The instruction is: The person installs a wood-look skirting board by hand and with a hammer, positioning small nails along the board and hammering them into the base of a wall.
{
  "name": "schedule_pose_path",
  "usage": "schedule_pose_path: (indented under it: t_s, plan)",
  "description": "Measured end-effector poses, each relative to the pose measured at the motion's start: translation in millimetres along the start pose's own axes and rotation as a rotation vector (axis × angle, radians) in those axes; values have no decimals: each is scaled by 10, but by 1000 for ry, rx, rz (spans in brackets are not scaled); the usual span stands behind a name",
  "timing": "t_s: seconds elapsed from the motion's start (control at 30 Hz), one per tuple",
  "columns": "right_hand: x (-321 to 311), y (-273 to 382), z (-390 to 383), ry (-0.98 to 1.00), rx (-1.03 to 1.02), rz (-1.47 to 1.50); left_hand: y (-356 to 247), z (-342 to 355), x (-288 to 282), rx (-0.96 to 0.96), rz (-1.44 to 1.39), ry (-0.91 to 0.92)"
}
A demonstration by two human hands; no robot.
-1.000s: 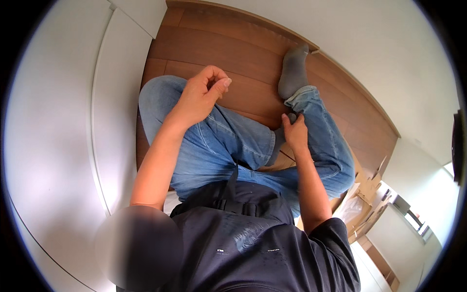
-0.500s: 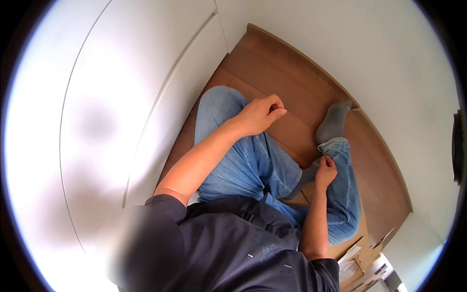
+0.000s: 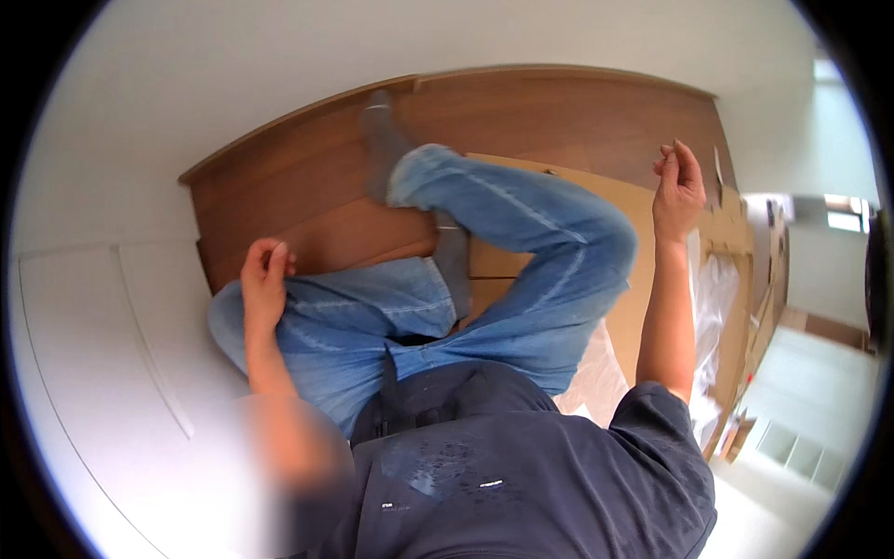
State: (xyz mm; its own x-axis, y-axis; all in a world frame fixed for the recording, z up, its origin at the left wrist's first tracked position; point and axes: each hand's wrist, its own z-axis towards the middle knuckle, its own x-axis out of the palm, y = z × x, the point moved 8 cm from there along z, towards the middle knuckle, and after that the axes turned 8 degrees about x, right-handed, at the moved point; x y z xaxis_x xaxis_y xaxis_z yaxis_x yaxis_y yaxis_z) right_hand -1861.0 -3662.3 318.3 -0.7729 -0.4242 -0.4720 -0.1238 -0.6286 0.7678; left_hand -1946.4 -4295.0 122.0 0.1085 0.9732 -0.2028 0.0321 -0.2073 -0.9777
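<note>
Over my bent left knee is my left hand [image 3: 264, 284], its fingers curled in toward the thumb. Whether anything small sits in them is hidden. My right hand [image 3: 679, 196] is raised out to the right, beyond my right knee and above flattened cardboard [image 3: 643, 200]. Its fingertips are drawn together in a pinch, and what they hold, if anything, I cannot make out. Between the hands are my crossed legs in blue jeans [image 3: 531, 214], with grey socks [image 3: 382, 149] on the feet.
Brown wood floor [image 3: 307, 205] meets a white wall [image 3: 466, 33] along a brown baseboard. White panels [image 3: 84, 354] stand at the left. Clear plastic wrap [image 3: 712, 307] and an opened cardboard box [image 3: 731, 224] lie to the right. Farther right is a bright room with white shelving [image 3: 792, 452].
My view has swung to the right, bringing the cardboard, plastic and room beyond into sight. My right hand has left the jeans cuff and risen outward; my left hand has drawn back toward my left knee.
</note>
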Motion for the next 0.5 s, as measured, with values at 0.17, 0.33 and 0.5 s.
schedule_pose_path:
  t_s: [0.17, 0.33, 0.5]
  plan:
    - [-638, -2272, -638, 939, 293, -1324, 84, 29, 78, -12, -104, -15]
    - [-83, -1799, -1165, 711, 186, -919, -24, -2, -32, -26, -37, 17]
    - [288, -1859, -1202, 799, 219, -996, -236, 205, -260, -144, 48, 118]
